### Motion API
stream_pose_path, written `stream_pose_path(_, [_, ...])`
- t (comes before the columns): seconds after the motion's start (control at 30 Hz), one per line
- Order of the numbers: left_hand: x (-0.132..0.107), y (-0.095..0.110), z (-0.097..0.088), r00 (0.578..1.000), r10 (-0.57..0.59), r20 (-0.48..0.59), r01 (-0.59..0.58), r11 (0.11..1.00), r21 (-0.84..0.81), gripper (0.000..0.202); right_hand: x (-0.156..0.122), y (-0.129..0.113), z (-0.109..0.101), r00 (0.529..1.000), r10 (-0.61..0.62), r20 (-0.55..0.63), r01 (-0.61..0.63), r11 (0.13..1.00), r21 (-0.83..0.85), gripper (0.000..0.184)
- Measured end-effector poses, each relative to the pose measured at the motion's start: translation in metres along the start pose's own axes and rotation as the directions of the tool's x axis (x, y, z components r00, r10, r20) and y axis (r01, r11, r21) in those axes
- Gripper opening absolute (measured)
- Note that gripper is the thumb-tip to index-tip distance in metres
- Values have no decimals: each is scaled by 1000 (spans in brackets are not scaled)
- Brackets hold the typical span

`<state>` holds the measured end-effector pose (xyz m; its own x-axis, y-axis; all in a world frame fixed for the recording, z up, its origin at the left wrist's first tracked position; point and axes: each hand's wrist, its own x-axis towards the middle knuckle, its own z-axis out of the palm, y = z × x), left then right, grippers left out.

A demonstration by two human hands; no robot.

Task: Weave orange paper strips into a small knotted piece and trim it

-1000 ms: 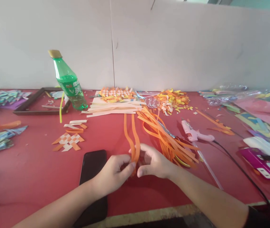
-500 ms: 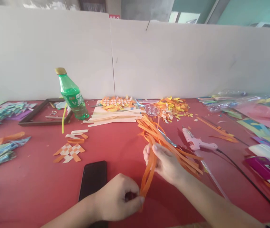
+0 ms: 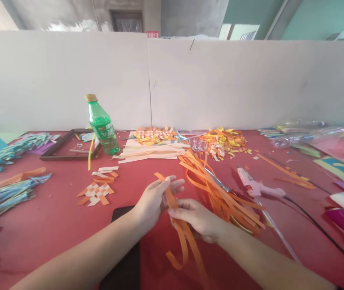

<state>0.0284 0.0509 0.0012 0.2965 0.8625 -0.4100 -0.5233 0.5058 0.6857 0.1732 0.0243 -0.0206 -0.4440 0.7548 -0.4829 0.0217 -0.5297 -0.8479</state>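
Observation:
Several orange paper strips (image 3: 181,231) run between my two hands over the red table. My left hand (image 3: 156,197) has its thumb on the upper part of the strips, the other fingers partly spread behind. Lower down, my right hand (image 3: 194,217) pinches the same strips between thumb and fingers, and their loose ends hang below, one curling. A pile of orange strips (image 3: 217,185) lies just beyond my right hand, with scissors (image 3: 216,178) partly buried in it. Under my left forearm is a black phone (image 3: 122,257). A woven orange-and-white paper piece (image 3: 96,193) lies to the left.
A green bottle (image 3: 104,131) stands near a dark frame (image 3: 46,155) at the back left. White strips (image 3: 150,152) and orange-yellow scraps (image 3: 224,141) lie by the white partition (image 3: 99,68). A pink glue gun (image 3: 256,185) with a black cord rests at right.
My left hand has moved from the strips' lower end up to their upper part. My right hand has come down and left along them. The view has tilted up slightly.

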Motion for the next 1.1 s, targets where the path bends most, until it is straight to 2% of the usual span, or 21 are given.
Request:
stream_pose_path(0.1, [14,-5,0,1000,2,-11,-3,994,-106,15,1,6,-1,999,33,29,-35,996,85,43])
stream_pose_path(0.17, [20,-5,-2,1000,9,-2,-10,989,-150,16,-5,1,-7,989,18,146,-31,996,82,48])
stream_pose_path(0.2, [23,-4,-5,1000,22,-7,-23,986,-167,16,-9,-4,-10,960,36,279,-41,999,12,52])
stream_pose_path(0.23, [25,-3,-8,999,32,-15,-34,983,-183,17,-13,-10,-14,891,102,442,-59,992,-110,55])
stream_pose_path(0.27, [27,-1,-11,999,37,-26,-41,980,-194,17,-17,-16,-19,792,200,577,-90,973,-213,59])
stream_pose_path(0.33, [29,3,-17,999,31,-41,-38,980,-196,17,-20,-24,-27,575,360,734,-104,923,-371,61])
stream_pose_path(0.37, [29,5,-19,999,21,-42,-28,982,-187,15,-20,-26,-31,544,366,755,-62,915,-398,66])
stream_pose_path(0.43, [27,4,-22,1000,-2,-31,-3,989,-151,12,-15,-23,-36,647,255,718,8,940,-342,81])
stream_pose_path(0.47, [25,3,-22,1000,-16,-20,13,992,-125,12,-11,-19,-37,743,154,651,50,958,-283,90])
stream_pose_path(0.5, [23,0,-21,999,-36,-6,35,995,-96,12,-6,-14,-36,820,56,569,89,971,-224,90])
stream_pose_path(0.53, [21,-2,-20,998,-66,12,66,996,-65,12,-1,-9,-35,896,-82,437,163,975,-153,84])
stream_pose_path(0.57, [18,-5,-19,994,-106,37,107,994,-30,12,4,-5,-33,953,-227,198,250,963,-100,75])
stream_pose_path(0.6, [16,-7,-18,986,-154,69,153,988,17,11,8,0,-31,948,-313,-50,309,948,-78,66])
stream_pose_path(0.67, [12,-11,-17,953,-257,158,233,960,156,15,13,5,-27,896,-362,-258,348,932,-103,51])
stream_pose_path(0.77, [9,-15,-19,882,-380,278,262,887,380,21,16,8,-24,871,-362,-331,355,931,-85,39])
stream_pose_path(0.83, [8,-17,-18,854,-416,313,255,858,445,24,15,7,-23,855,-368,-365,368,927,-72,36])
stream_pose_path(0.9, [7,-18,-17,865,-394,310,243,870,428,26,13,5,-23,839,-373,-397,379,923,-67,35])
stream_pose_path(1.03, [8,-16,-13,958,-208,196,168,965,201,20,11,0,-24,846,-352,-400,375,927,-22,35])
stream_pose_path(1.1, [9,-14,-14,977,-142,159,128,987,98,14,11,0,-24,856,-347,-382,379,925,9,35])
